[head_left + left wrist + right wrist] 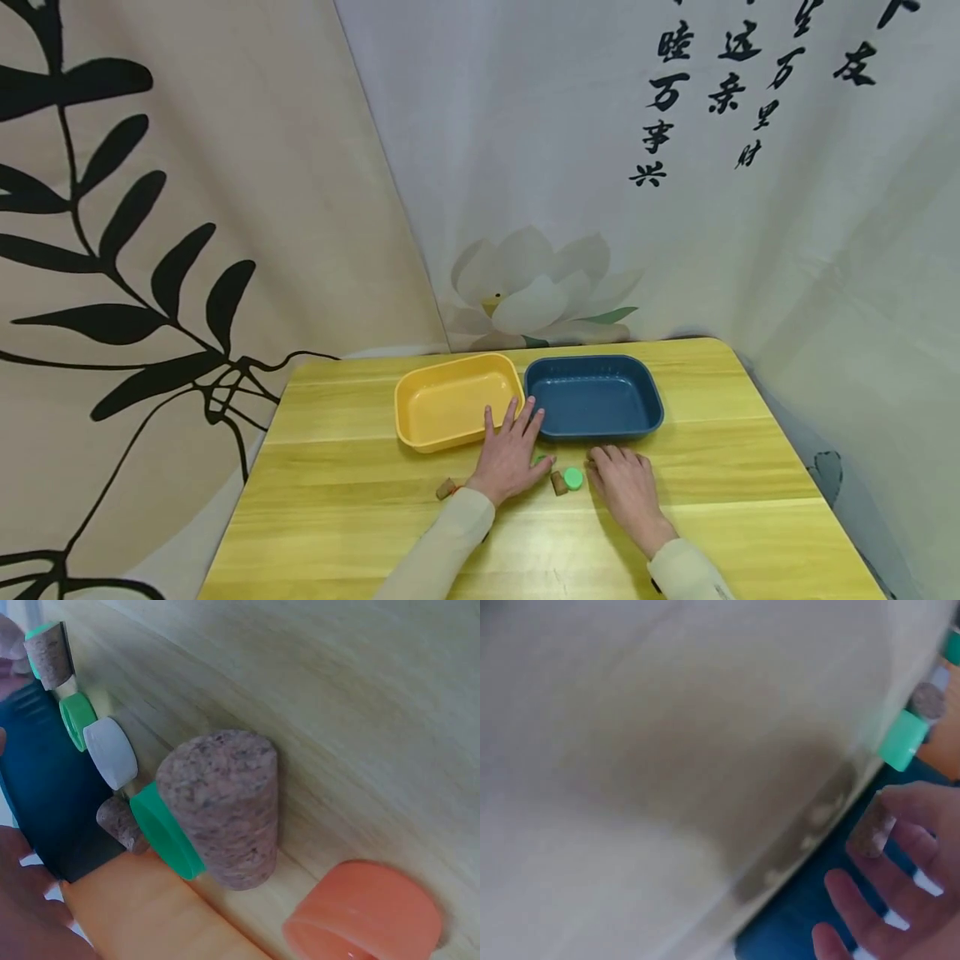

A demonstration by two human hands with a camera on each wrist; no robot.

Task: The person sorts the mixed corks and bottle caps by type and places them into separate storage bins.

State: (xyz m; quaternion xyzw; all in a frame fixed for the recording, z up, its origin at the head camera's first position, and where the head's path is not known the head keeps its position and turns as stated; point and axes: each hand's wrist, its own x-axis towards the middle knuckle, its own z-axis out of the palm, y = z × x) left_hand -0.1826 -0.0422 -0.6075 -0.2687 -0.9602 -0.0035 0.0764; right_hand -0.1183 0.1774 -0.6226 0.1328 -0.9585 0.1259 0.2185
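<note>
My left hand (510, 458) is spread with straight fingers over the near right corner of the yellow tray (420, 446). Whether it touches the tray I cannot tell. Below its wrist side, the left wrist view shows a large cork stopper (221, 814), a green cap (166, 832) against it and an orange cap (375, 911). My right hand (626, 492) is in front of the blue tray (600, 435). In the right wrist view its thumb and fingers pinch a small cork stopper (871, 827); the hand hides this cork in the head view.
Between the hands, a cork (558, 483) and a green cap (573, 478) are on the wooden table (330, 517). The left wrist view adds a white cap (112, 754) and another green cap (77, 721). A patterned curtain (525, 167) hangs behind the table.
</note>
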